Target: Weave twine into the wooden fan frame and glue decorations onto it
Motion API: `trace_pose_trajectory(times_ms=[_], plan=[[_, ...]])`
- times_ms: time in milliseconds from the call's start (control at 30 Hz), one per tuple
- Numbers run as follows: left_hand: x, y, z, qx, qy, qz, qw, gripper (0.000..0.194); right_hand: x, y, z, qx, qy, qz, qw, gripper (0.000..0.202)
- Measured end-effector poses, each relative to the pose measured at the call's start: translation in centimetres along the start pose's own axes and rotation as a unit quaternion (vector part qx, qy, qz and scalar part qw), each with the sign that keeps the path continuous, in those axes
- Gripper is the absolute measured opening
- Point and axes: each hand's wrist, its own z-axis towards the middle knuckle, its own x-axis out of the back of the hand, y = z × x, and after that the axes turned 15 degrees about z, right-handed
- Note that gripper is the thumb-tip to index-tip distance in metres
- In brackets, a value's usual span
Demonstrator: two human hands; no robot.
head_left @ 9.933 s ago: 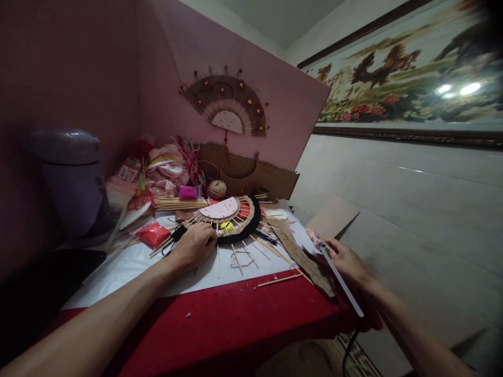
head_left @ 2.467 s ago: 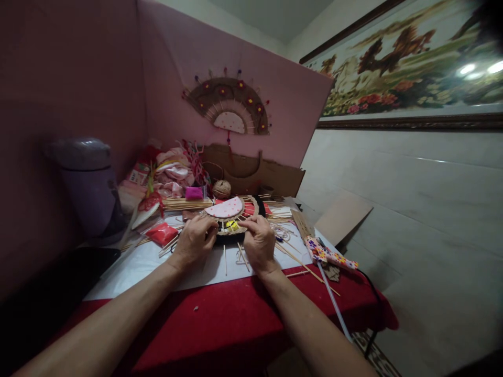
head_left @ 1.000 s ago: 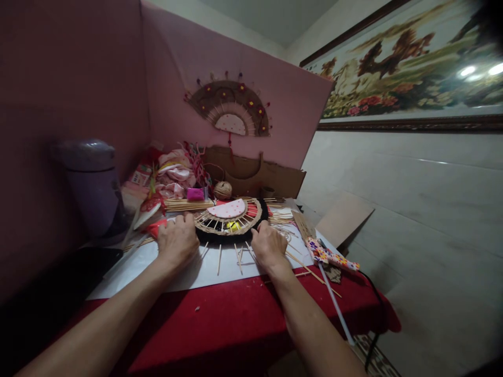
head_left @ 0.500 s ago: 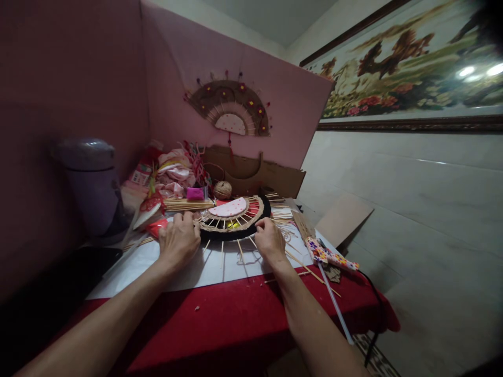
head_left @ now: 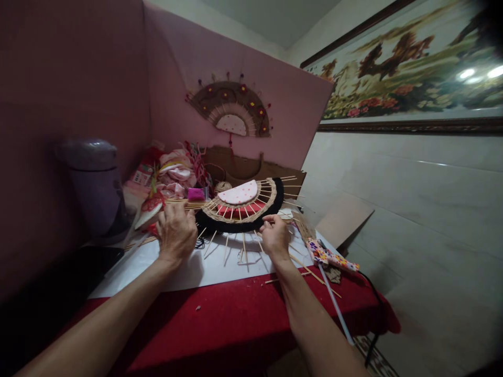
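Observation:
A half-round fan of thin sticks (head_left: pixel 240 226) is tilted up above the white sheet, its rounded edge toward me. Black yarn and tan twine are woven around the sticks, and a white half-disc with red dots (head_left: pixel 239 193) covers its centre. My left hand (head_left: pixel 176 233) is closed at the fan's left end, its fingertips partly hidden behind the knuckles. At the lower right, my right hand (head_left: pixel 275 236) has its fingers bent in a pinch against the black edge. Bare stick ends poke out beyond the band between both hands.
A white sheet (head_left: pixel 176 277) lies on the red tablecloth (head_left: pixel 220 324). At right are a flower-patterned glue gun (head_left: pixel 330 256) and loose sticks. Behind stand pink fabric (head_left: pixel 175 170), a purple packet (head_left: pixel 196 194) and a twine ball (head_left: pixel 223 186). A finished fan (head_left: pixel 231 107) hangs on the pink board.
The fan has been lifted and shifted right, with its far right side tilted up. My right hand moved slightly right, and my left hand drew back slightly left.

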Motion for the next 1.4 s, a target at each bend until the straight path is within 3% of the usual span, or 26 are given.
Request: trace_pose_trajectory(times_ms=[267, 467, 633, 833, 967, 1100, 1300, 1400], plan=[[-1.8, -1.2, 1.2, 0.049, -0.111, -0.119, 0.985, 0.032, 0.1, 0.1, 0.2, 0.012, 0.014, 0.087, 0.996, 0.017], [-2.0, -1.1, 1.3, 0.063, -0.121, -0.137, 0.981, 0.031, 0.1, -0.1, 0.4, 0.040, 0.017, 0.146, 0.988, 0.015], [-2.5, -1.3, 1.6, 0.063, -0.116, -0.143, 0.981, 0.030, 0.2, -0.4, 0.4, 0.056, 0.029, 0.178, 0.982, 0.014], [-2.4, -1.4, 1.4, 0.017, -0.079, -0.144, 0.986, 0.025, 0.3, -0.9, 0.3, 0.078, 0.035, 0.217, 0.972, 0.012], [-2.4, -1.4, 1.4, 0.056, -0.028, -0.185, 0.981, 0.031, 0.3, -1.1, 0.2, 0.096, 0.049, 0.242, 0.964, 0.012], [-2.7, -1.6, 1.9, 0.127, 0.003, -0.269, 0.955, 0.035, 0.4, -1.2, 0.1, 0.117, 0.066, 0.255, 0.958, 0.012], [-3.0, -1.7, 2.1, 0.141, -0.065, -0.394, 0.906, 0.047, 0.3, -1.5, -0.1, 0.123, 0.091, 0.276, 0.949, 0.013], [-2.9, -1.5, 1.7, 0.081, -0.136, -0.373, 0.914, 0.044, 0.3, -1.6, -0.2, 0.119, 0.091, 0.289, 0.945, 0.013]])
